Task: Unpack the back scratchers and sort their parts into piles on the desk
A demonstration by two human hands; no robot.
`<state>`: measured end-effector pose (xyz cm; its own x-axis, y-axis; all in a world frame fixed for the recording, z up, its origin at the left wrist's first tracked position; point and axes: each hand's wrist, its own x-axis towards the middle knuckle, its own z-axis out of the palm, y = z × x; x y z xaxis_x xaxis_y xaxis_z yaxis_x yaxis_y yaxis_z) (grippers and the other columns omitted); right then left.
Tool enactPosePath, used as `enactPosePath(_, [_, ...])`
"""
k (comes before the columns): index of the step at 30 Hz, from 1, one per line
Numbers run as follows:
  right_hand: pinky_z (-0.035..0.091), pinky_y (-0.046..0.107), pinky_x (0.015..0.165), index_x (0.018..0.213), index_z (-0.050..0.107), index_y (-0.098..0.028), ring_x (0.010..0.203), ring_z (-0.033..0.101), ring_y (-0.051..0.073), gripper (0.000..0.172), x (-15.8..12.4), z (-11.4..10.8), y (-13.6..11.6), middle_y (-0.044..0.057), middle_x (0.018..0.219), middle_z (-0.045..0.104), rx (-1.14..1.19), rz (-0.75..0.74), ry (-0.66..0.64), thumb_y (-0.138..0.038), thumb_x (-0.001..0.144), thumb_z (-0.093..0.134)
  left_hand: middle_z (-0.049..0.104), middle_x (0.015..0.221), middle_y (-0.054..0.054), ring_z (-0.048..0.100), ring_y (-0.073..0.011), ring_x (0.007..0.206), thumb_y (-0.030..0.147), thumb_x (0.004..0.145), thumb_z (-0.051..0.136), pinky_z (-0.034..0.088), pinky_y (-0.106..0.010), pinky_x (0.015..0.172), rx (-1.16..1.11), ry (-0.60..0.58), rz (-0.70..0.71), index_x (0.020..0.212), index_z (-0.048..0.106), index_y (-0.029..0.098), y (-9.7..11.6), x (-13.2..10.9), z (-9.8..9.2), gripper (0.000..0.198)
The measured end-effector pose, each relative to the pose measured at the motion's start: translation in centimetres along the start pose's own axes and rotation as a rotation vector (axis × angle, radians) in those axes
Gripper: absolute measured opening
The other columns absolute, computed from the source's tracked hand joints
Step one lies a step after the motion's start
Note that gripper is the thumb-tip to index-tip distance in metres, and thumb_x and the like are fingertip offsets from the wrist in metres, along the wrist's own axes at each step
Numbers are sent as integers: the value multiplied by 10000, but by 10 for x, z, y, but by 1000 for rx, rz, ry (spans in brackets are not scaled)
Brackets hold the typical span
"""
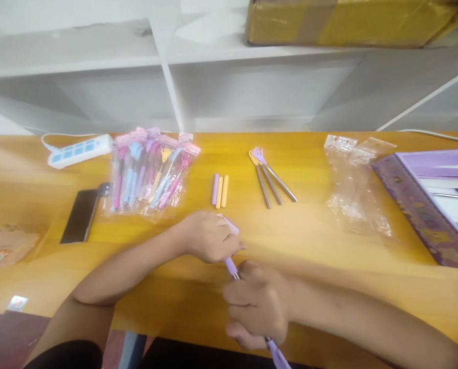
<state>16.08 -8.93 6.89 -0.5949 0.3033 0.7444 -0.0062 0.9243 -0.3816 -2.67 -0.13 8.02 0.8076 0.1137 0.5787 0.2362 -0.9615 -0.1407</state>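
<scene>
A back scratcher (231,265) with a purple grip and a metal rod runs slantwise through both fists, its purple claw end sticking out low by the table's front edge. My left hand (208,238) is wrapped round the purple grip. Around the metal rod, my right hand (257,302) is closed. A small pink-and-purple piece (230,224) pokes out above my left fingers; I cannot tell whether it joins the grip. Just beyond lie three loose grips (219,191), one purple and two yellow. To their right, three metal rods with claw heads (269,177) fan out.
Bagged back scratchers (148,171) lie in a pile at left, near a power strip (81,151) and a dark phone (80,216). Clear plastic bags (354,187) and a purple patterned box (417,205) sit at right. A taped carton (352,23) rests on the shelf behind.
</scene>
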Motion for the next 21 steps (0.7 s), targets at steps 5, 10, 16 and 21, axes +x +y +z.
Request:
enactPosePath(5, [193, 319, 457, 603, 424, -209, 504, 243, 115, 485, 0, -5, -5, -44, 613, 391, 8, 39, -95, -296, 1070, 526, 535, 547, 36, 507, -140, 482, 282, 1041, 652, 330, -327, 441, 7, 12, -8, 642, 514, 217, -2, 1, -3, 428])
enactPosePath(10, [161, 351, 467, 608, 396, -214, 499, 222, 117, 503, -3, -2, -5, -43, 614, 360, 3, 31, -46, -301, 1091, 505, 537, 551, 41, 522, -134, 514, 266, 1046, 640, 333, -321, 466, 2, 11, -6, 654, 504, 216, -7, -4, 2, 418])
enactPosePath(16, [231, 354, 509, 600, 367, -224, 531, 185, 145, 539, 3, -18, 22, -36, 622, 300, 68, 34, -19, -279, 1136, 384, 585, 646, 15, 498, -162, 598, 202, 1055, 598, 363, -344, 545, 87, 25, -66, 769, 555, 220, -5, 1, 1, 290])
enactPosePath(21, [321, 333, 588, 612, 281, -236, 559, 252, 149, 569, 6, -18, 36, -25, 612, 285, 152, 183, 38, -291, 1173, 210, 581, 659, 2, 525, -165, 644, 146, 1070, 566, 418, -343, 608, 78, 74, -227, 767, 563, 207, 18, 2, 18, 308])
